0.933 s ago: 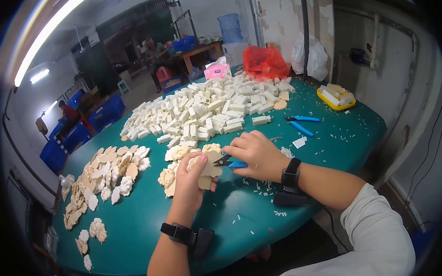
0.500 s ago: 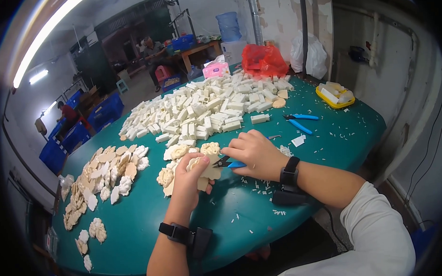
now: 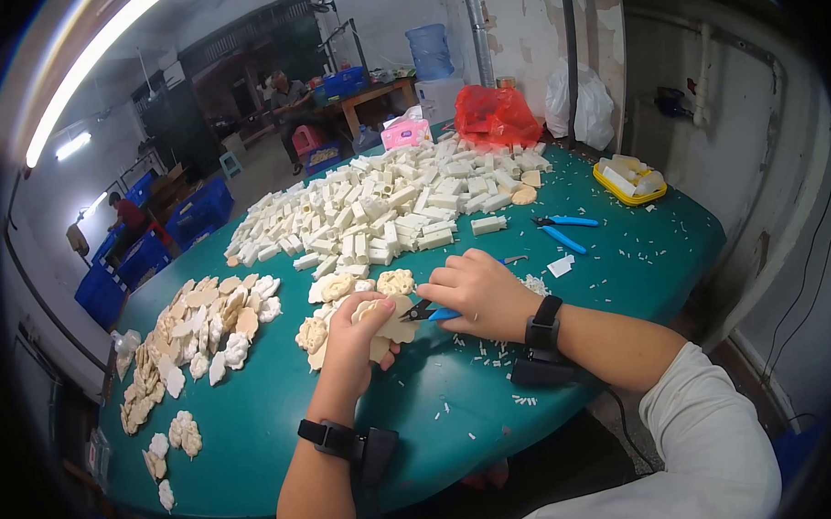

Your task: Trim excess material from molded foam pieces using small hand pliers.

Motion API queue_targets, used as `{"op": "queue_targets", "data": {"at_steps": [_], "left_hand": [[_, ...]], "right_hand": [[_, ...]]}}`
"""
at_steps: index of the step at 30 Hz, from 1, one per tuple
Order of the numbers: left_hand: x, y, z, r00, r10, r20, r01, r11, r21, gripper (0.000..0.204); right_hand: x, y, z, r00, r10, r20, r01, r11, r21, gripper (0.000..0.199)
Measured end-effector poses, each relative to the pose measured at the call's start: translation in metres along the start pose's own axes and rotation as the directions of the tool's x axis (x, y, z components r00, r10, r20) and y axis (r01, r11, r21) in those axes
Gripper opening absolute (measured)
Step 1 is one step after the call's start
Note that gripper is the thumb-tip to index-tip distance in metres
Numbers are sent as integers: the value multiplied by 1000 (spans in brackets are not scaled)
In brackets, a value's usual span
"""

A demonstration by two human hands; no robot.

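Between the thumb and fingers of my left hand (image 3: 350, 342) is a flat cream plastic piece (image 3: 398, 328) with a wavy outline. My right hand (image 3: 486, 295) is closed around blue-handled nippers (image 3: 443, 313), whose dark jaws meet the right edge of that piece. Whether the jaws are closed on the edge is too small to tell. Just beyond my left hand lie several cream flower-shaped pieces (image 3: 396, 281), partly hidden by it. A thin blue-handled tool (image 3: 514, 259) shows behind my right hand, mostly covered.
A large heap of white rectangular plastic parts (image 3: 368, 202) covers the back of the green table (image 3: 421, 424). Cream and white shaped pieces (image 3: 198, 327) pile up at left. Other blue nippers (image 3: 566, 234), a yellow tray (image 3: 631, 186) and scattered clippings (image 3: 494, 350) lie at right. People sit far behind.
My left hand has turned the cream piece slightly, and the nippers' jaws have shifted a little along its edge. My right hand has moved down very slightly.
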State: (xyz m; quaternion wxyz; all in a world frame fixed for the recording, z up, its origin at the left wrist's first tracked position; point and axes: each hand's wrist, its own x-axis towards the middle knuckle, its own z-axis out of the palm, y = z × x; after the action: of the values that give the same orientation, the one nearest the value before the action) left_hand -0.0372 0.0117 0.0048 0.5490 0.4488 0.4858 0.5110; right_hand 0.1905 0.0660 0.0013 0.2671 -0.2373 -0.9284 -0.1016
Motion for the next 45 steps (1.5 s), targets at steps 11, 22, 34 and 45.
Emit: {"op": "queue_targets", "data": {"at_steps": [11, 22, 34, 45], "left_hand": [[1, 0, -2, 1000, 5, 6, -5, 1000, -11, 33], [0, -1, -1, 1000, 5, 9, -5, 1000, -15, 32], [3, -2, -3, 1000, -11, 19, 12, 999, -45, 31], [4, 0, -9, 1000, -14, 20, 15, 997, -82, 29]], "right_hand": [[-1, 0, 3, 1000, 19, 21, -19, 1000, 0, 49], [-4, 0, 7, 999, 32, 18, -33, 999, 26, 47], [-4, -1, 6, 999, 41, 9, -41, 997, 59, 35], [-4, -2, 7, 999, 39, -26, -38, 998, 42, 36]]}}
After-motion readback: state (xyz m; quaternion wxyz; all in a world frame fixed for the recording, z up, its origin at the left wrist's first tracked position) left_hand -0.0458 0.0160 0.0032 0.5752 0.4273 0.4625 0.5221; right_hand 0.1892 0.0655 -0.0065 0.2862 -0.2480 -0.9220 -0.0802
